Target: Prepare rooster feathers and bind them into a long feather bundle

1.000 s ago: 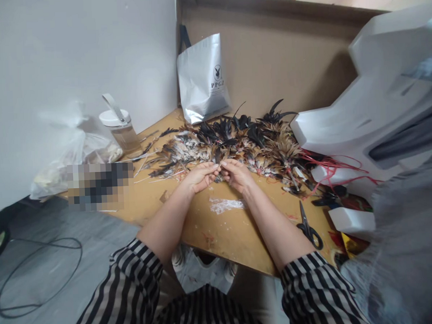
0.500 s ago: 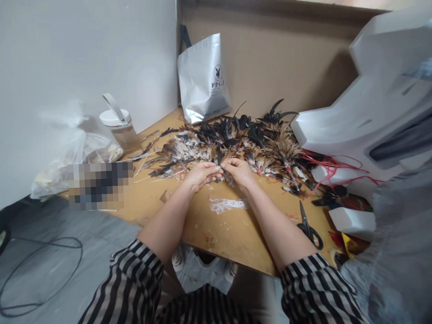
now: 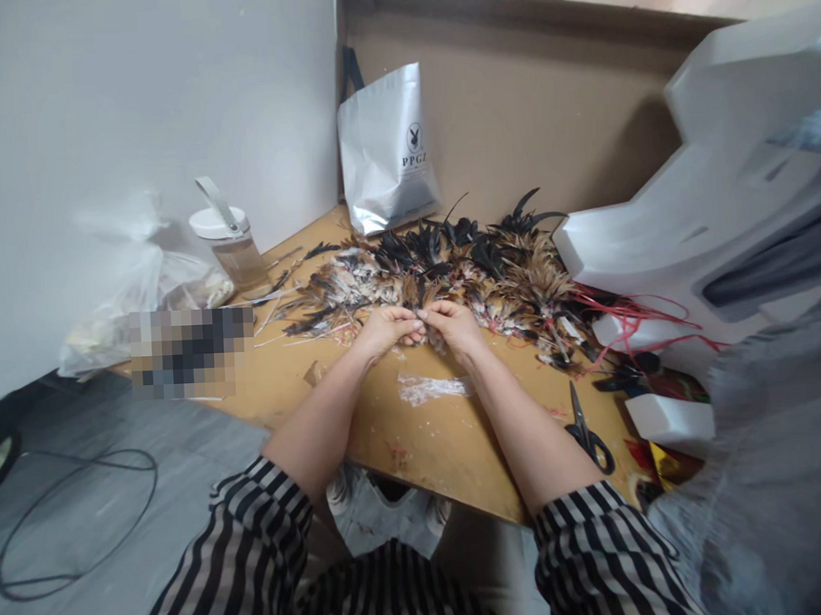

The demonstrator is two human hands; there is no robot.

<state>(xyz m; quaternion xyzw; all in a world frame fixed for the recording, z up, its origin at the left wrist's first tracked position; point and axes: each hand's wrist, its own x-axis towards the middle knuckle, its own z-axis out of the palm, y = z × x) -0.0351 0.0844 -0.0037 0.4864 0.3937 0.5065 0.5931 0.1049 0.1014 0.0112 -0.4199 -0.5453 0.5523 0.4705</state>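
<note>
My left hand and my right hand meet over the near edge of a heap of feathers, fingertips almost touching. Each has thumb and forefinger pinched on a small feather, mostly hidden by the fingers; a wisp of it shows below the right hand. Brown, black and whitish feathers, some tied in bunches, lie just beyond. On the table in front of my wrists lies a crumpled strip of clear plastic.
Scissors with black handles lie right of my right forearm. Red strings trail beside white foam pieces. A silver bag stands behind the feathers. At left are a lidded bottle and a plastic bag.
The dark feather tip that stood up between my fingertips has dropped out of sight. My hands have barely shifted and remain pinched together.
</note>
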